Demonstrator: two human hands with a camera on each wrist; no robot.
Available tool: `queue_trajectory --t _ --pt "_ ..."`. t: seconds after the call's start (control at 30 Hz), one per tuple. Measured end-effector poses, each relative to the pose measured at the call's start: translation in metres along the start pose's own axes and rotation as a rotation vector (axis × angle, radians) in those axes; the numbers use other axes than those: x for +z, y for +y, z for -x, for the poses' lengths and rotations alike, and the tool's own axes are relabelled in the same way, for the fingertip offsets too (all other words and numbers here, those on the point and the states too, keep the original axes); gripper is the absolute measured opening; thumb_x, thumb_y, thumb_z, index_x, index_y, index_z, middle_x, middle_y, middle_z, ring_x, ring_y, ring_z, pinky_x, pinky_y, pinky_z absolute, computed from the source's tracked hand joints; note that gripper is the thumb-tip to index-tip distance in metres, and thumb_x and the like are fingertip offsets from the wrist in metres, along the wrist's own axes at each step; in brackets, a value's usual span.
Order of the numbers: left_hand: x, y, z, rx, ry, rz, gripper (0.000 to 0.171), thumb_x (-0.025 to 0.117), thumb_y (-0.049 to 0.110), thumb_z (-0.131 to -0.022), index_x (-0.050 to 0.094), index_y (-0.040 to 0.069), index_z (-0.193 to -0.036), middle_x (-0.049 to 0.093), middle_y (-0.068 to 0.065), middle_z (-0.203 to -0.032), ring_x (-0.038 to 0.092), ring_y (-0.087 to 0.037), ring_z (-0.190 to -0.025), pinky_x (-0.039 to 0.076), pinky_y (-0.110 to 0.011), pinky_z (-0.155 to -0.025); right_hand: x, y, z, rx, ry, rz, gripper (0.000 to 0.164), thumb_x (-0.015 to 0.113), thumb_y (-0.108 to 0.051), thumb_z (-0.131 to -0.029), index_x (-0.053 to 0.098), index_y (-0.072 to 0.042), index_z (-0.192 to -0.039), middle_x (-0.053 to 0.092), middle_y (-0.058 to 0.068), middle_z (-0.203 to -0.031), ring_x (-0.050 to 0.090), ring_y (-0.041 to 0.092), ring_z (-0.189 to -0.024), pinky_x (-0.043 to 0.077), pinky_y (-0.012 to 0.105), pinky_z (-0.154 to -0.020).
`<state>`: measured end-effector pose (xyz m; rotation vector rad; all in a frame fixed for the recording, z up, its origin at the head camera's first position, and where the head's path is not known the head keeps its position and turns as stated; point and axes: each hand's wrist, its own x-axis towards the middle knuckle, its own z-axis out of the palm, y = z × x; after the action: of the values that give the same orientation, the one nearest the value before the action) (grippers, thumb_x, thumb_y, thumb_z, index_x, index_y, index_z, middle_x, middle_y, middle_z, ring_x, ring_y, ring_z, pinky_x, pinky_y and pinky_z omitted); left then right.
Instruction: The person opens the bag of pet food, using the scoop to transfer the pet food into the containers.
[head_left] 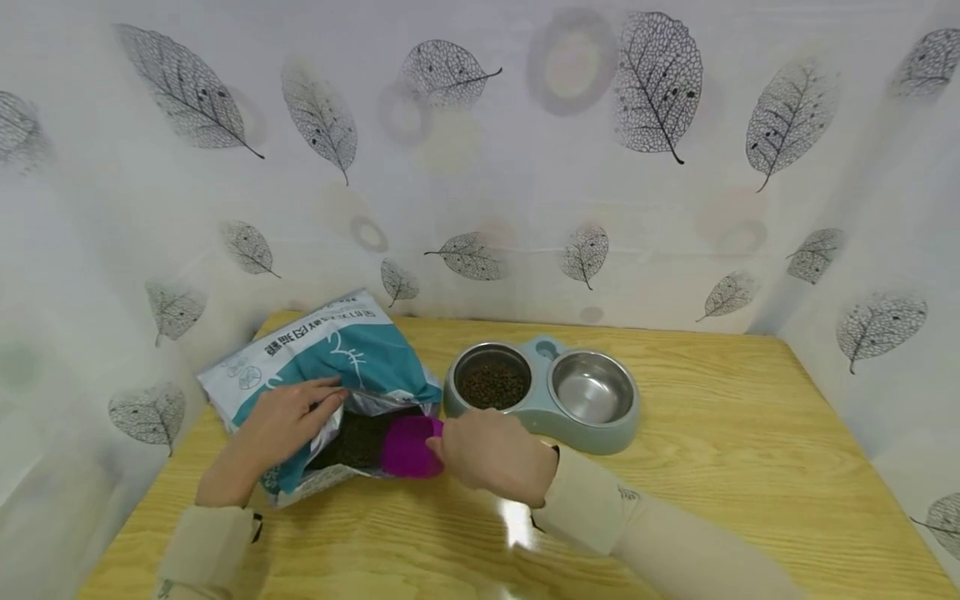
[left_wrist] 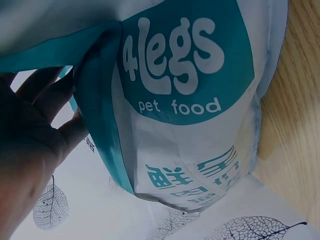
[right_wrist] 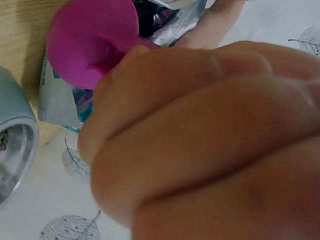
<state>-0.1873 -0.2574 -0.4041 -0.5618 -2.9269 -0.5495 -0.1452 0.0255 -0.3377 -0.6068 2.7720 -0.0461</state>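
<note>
A teal and white pet food bag [head_left: 386, 354] lies on its side, its mouth facing the front right and dark kibble [head_left: 351, 437] showing inside. The upper edge of that mouth is pinched by my left hand [head_left: 281, 425]; in the left wrist view the thumb and fingers close around the bag's folded rim [left_wrist: 100, 115]. My right hand [head_left: 495, 454] grips the handle of a magenta scoop [head_left: 405, 450], with the handle mostly hidden in the fist. The scoop's bowl reaches into the bag's opening. Curled fingers fill much of the right wrist view beside the scoop [right_wrist: 82, 40].
Just behind the right hand stands a grey-blue double pet feeder [head_left: 543, 408]. Brown kibble [head_left: 491, 386] lies in its left steel bowl, while the right steel bowl [head_left: 592, 396] shows bare shiny metal. Leaf-patterned white sheeting [head_left: 510, 192] rises behind the wooden table [head_left: 727, 450].
</note>
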Motion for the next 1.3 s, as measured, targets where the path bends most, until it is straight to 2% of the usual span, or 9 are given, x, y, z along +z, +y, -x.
queue_trajectory --t 0.13,0.23,0.4,0.6,0.7,0.9,1.03,1.13,1.3 --pt "-0.002 0.0 -0.001 0.015 0.004 -0.006 0.036 0.054 0.028 -0.106 0.074 0.004 -0.125 0.071 -0.018 -0.129 0.068 -0.042 -0.117 0.055 -0.06 -0.095 0.0 -0.001 -0.011 0.016 -0.08 -0.103 0.054 0.05 -0.044 -0.107 0.046 -0.017 -0.061 0.051 0.0 -0.062 0.059 0.019 -0.058 0.058 0.04 -0.062" --pt "-0.001 0.0 -0.001 0.016 0.004 -0.015 0.037 0.053 0.028 -0.107 0.074 0.004 -0.125 0.071 -0.018 -0.129 0.068 -0.042 -0.117 0.055 -0.06 -0.095 0.002 0.002 -0.022 0.042 -0.189 -0.211 0.057 0.047 -0.048 -0.108 0.048 -0.015 -0.061 0.051 0.001 -0.057 0.054 0.018 -0.049 0.052 0.035 -0.054" --pt "-0.001 0.0 0.0 0.008 0.014 -0.013 0.037 0.054 0.029 -0.107 0.074 0.004 -0.124 0.071 -0.018 -0.129 0.067 -0.043 -0.118 0.054 -0.06 -0.097 0.011 0.014 -0.036 -0.038 -0.279 -0.343 0.066 0.04 -0.048 -0.11 0.041 -0.017 -0.052 0.037 -0.002 -0.04 0.037 0.013 -0.031 0.04 0.028 -0.04" --pt "0.0 0.0 0.0 0.006 0.006 -0.006 0.038 0.052 0.03 -0.107 0.074 0.004 -0.124 0.071 -0.018 -0.13 0.066 -0.044 -0.119 0.053 -0.061 -0.098 0.023 0.027 -0.032 -0.107 -0.241 -0.43 0.066 0.04 -0.048 -0.11 0.04 -0.019 -0.05 0.035 -0.004 -0.038 0.036 0.013 -0.028 0.051 0.025 -0.056" --pt "0.0 0.001 0.0 0.001 0.004 -0.006 0.039 0.052 0.03 -0.107 0.074 0.003 -0.124 0.071 -0.018 -0.131 0.066 -0.044 -0.119 0.053 -0.061 -0.098 0.027 0.029 -0.024 -0.128 -0.154 -0.413 0.064 0.042 -0.046 -0.11 0.041 -0.019 -0.052 0.036 -0.006 -0.04 0.04 0.011 -0.031 0.05 0.024 -0.057" --pt "0.0 0.0 0.0 0.001 0.013 -0.011 0.038 0.053 0.03 -0.107 0.074 0.003 -0.124 0.071 -0.018 -0.13 0.066 -0.044 -0.119 0.053 -0.061 -0.098 0.036 0.025 -0.002 -0.151 0.111 -0.244 0.06 0.047 -0.046 -0.108 0.034 -0.021 -0.055 0.028 -0.01 -0.049 0.034 0.008 -0.044 0.036 0.025 -0.042" --pt "0.001 -0.002 0.0 0.008 0.019 -0.009 0.037 0.053 0.029 -0.107 0.075 0.004 -0.123 0.071 -0.018 -0.13 0.067 -0.044 -0.118 0.054 -0.061 -0.096 0.039 0.022 0.01 -0.144 0.211 -0.148 0.059 0.047 -0.048 -0.108 0.032 -0.021 -0.057 0.025 -0.009 -0.051 0.031 0.008 -0.044 0.03 0.025 -0.036" --pt "0.002 -0.002 0.0 0.011 0.022 -0.012 0.037 0.053 0.029 -0.107 0.075 0.004 -0.123 0.071 -0.018 -0.13 0.067 -0.044 -0.118 0.054 -0.061 -0.096 0.04 0.026 0.011 -0.132 0.177 -0.208 0.06 0.046 -0.05 -0.107 0.034 -0.02 -0.056 0.03 -0.009 -0.05 0.037 0.009 -0.043 0.034 0.027 -0.039" --pt "0.001 -0.002 0.001 0.003 0.016 -0.011 0.038 0.053 0.03 -0.107 0.074 0.003 -0.124 0.071 -0.018 -0.13 0.067 -0.044 -0.119 0.054 -0.061 -0.096 0.045 0.051 0.006 -0.119 -0.015 -0.493 0.062 0.046 -0.054 -0.106 0.039 -0.021 -0.054 0.042 -0.008 -0.046 0.046 0.009 -0.041 0.041 0.026 -0.048"
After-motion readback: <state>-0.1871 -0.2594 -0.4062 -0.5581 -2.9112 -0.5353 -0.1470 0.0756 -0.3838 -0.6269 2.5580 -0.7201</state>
